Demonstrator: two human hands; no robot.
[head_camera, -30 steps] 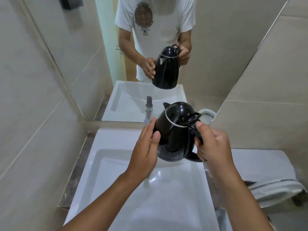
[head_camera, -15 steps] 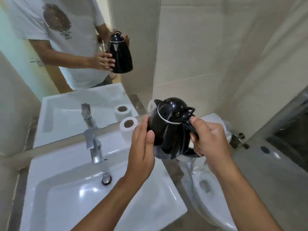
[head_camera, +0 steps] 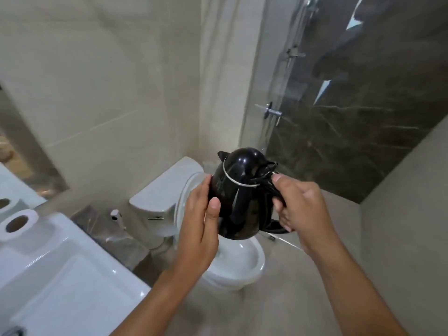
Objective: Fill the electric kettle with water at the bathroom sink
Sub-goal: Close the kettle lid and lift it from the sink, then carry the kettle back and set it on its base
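A glossy black electric kettle [head_camera: 238, 190] with a silver ring under its shut lid hangs in the air above the toilet bowl. My right hand [head_camera: 294, 206] grips its handle on the right side. My left hand [head_camera: 201, 219] presses flat against the kettle's left wall, thumb on the front. The white rectangular sink [head_camera: 60, 270] lies at the lower left, well to the left of the kettle. Only a sliver of the tap shows at the bottom left corner.
A white toilet [head_camera: 164, 197] with raised lid stands under the kettle. A toilet paper roll [head_camera: 18, 224] sits on the sink's back rim. A glass shower screen [head_camera: 286, 81] and dark marble wall stand at the right. Beige floor tiles lie below my arms.
The view has swung right, from the sink and mirror to the toilet and shower. The kettle, held by both hands, is now over the toilet instead of over the sink.
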